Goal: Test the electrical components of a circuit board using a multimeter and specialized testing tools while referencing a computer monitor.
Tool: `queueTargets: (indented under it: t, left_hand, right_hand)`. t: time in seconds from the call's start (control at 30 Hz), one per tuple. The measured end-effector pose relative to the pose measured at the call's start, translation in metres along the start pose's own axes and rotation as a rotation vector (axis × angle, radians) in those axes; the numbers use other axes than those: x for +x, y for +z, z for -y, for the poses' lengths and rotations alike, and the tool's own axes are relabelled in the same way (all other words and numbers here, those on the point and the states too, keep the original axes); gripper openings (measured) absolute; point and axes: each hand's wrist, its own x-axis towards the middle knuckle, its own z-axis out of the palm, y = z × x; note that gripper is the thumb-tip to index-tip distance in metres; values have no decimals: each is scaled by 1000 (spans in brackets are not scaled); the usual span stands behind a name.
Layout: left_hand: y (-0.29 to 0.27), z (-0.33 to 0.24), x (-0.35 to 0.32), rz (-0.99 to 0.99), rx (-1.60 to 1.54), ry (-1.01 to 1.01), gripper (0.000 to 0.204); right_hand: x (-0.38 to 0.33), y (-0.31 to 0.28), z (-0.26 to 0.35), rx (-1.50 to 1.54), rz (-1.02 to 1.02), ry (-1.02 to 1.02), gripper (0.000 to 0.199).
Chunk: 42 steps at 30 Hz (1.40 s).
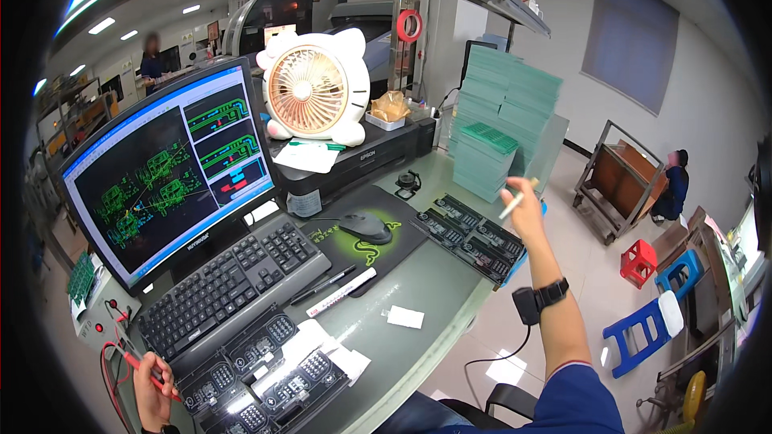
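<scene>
My left hand [153, 392] is closed around red test probes [138, 362] with red leads, at the left edge of a black circuit board panel [265, 382]. White paper and glare cover part of that panel. My right hand [524, 209] is raised at the right, pinching a slim pale pen-like stick [511, 206]. Just left of it, at the table's right edge, lies a second black circuit board panel [470, 235]. Between the two panels are a white marker [342, 292], a dark pen [323, 284] and a small white paper slip [405, 317].
A monitor [161, 181] showing a board layout stands behind a black keyboard [233, 285]. A mouse [366, 227] rests on a dark mat. Behind are a white fan [310, 88], a black printer [362, 162] and tall stacks of green sheets [507, 100]. A person [674, 185] crouches beside a cart.
</scene>
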Motion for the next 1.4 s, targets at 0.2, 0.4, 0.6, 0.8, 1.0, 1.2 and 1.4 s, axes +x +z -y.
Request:
queueTargets:
  t: [0.2, 0.4, 0.6, 0.8, 1.0, 1.2, 1.4]
  left_hand:
    - [-4, 2, 3, -7, -10, 77, 28]
    - [-4, 4, 4, 2, -33, 42, 27]
    - [-3, 3, 5, -29, -2, 19, 29]
    - [-8, 3, 8, -14, 53, -35, 30]
    - [-7, 2, 7, -6, 126, -119, 29]
    - [-4, 6, 6, 20, 142, -121, 28]
    - [-2, 13, 9, -17, 145, -120, 31]
  right_hand:
    - [77, 115, 23, 2, 595, 191, 29]
    - [83, 193, 6, -255, 714, 263, 20]
    - [78, 199, 20, -125, 492, 215, 13]
    - [67, 215, 66, 224, 616, 375, 14]
    - [38, 225, 104, 269, 758, 445, 9]
    - [38, 122, 76, -94, 646, -20, 37]
    - [-33, -16, 44, -168, 528, 63, 51]
